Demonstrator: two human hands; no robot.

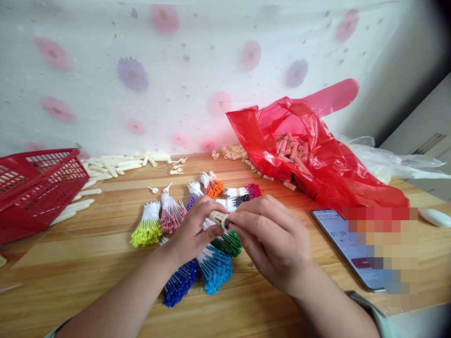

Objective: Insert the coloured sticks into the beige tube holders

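My left hand [193,232] and my right hand [269,239] meet above the middle of the wooden table [105,263]. Together they pinch a small cream-coloured tube [217,217], fingers closed on it from both sides. A bit of green shows at the tube's right end, under my right fingertips. Beneath the hands lie fanned bundles of coloured-tipped sticks: yellow-green [147,227], pink [171,213], orange [211,184], green [228,242], light blue [214,267] and dark blue [180,281].
A red plastic bag [317,164] with several cream tubes inside lies at the back right, more tubes spilled beside it. A red basket [35,188] stands at the left. White caps [116,165] lie along the back edge. A phone [347,244] rests at the right.
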